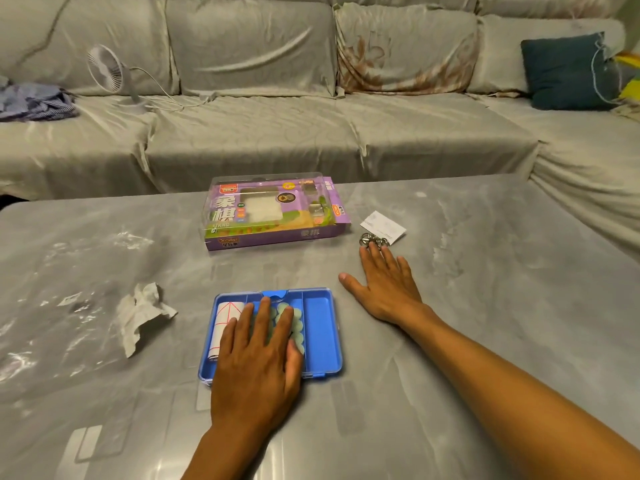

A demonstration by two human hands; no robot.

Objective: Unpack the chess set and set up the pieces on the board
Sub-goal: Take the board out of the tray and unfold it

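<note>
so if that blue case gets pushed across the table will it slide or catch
The blue case is flat and low, so tipping seems unlikely. The table looks glossy, so it would probably slide easily. The round pieces inside look loose and may shift or rattle.

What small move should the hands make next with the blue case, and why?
Probably lift the lid at the front latch: the blue case looks closed, the left hand lies flat on it, and the pieces and rolled board are inside.

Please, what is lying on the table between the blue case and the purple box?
Nothing: in the head view, the grey table is bare between the blue case and the purple box.
</note>
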